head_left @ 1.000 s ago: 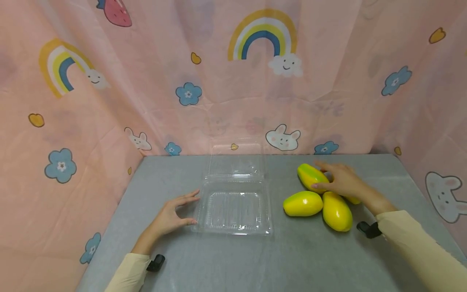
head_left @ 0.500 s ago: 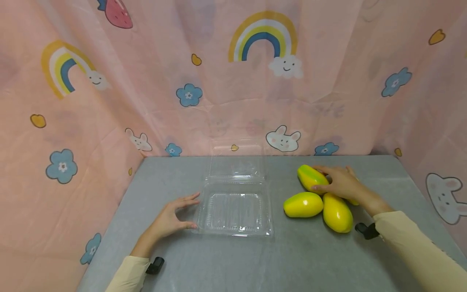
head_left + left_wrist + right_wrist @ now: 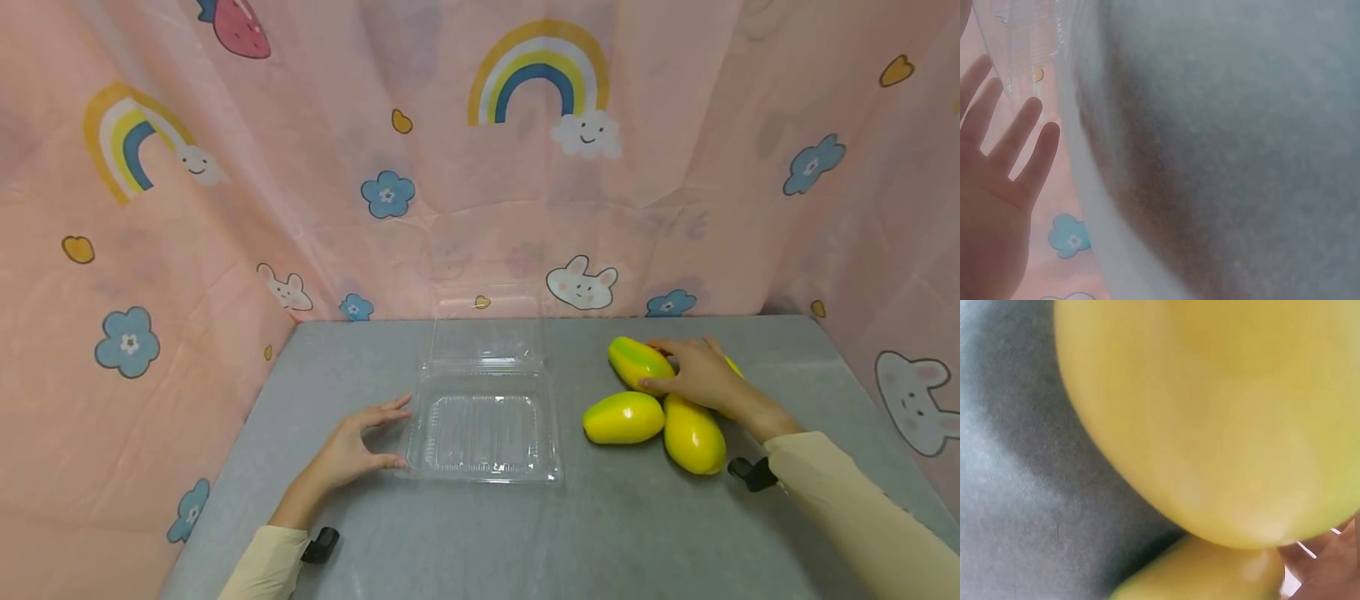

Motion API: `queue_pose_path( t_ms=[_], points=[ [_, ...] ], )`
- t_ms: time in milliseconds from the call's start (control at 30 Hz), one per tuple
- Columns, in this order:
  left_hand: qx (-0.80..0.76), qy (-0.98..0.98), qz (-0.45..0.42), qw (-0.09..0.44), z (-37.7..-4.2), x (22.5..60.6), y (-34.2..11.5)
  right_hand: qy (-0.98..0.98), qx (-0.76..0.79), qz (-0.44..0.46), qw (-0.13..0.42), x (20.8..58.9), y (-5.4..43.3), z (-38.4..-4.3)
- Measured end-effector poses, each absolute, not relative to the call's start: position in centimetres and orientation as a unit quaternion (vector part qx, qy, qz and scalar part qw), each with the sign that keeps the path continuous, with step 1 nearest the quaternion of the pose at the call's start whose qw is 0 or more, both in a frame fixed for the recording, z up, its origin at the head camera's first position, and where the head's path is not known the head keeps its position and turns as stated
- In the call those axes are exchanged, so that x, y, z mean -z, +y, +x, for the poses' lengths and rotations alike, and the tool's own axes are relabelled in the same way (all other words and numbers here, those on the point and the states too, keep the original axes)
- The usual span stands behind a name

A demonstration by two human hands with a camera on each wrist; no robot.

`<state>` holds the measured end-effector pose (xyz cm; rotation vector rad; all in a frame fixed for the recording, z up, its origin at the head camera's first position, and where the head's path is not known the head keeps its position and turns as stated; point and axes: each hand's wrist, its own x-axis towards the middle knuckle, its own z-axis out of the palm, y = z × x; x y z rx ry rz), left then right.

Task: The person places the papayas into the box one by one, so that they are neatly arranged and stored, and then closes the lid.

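Note:
In the head view, a clear plastic clamshell box (image 3: 483, 433) lies with its lid (image 3: 486, 333) tipped back. My left hand (image 3: 352, 446) is at the box's left side, thumb and fingers spread by its rim. The left wrist view shows this hand (image 3: 997, 169) with its fingers apart near the box's clear wall (image 3: 1025, 37). My right hand (image 3: 701, 377) grips the rear green-and-yellow mango (image 3: 637, 362), thumb in front and fingers behind. Two yellow mangoes lie nearer, one at left (image 3: 624, 418) and one at right (image 3: 694, 435). Another mango (image 3: 732, 367) is mostly hidden behind the right hand.
A grey tabletop (image 3: 480, 542) carries everything. Pink printed curtain (image 3: 465, 183) hangs along the back and both sides, close behind the lid. A mango (image 3: 1210, 412) fills much of the right wrist view, with another (image 3: 1210, 575) below it.
The rear mango and my right hand have shifted slightly left, and more of the mango behind that hand shows. My left hand and the box stay in place.

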<state>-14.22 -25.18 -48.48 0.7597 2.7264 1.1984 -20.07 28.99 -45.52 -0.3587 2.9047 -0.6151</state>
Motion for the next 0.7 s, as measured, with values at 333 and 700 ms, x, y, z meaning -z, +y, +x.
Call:
queue_pose_path(
  t_ms=[333, 700],
  points=[
    [-0.392, 0.886, 0.243, 0.039, -14.3, 48.5, -25.1, 0.967, 0.217, -0.109, 0.077, 45.2, 28.5, -20.1],
    [-0.397, 0.885, 0.239, 0.046, -14.3, 48.7, -25.2, 0.950, 0.283, -0.108, 0.075, 44.3, 27.6, -19.6]
  ],
)
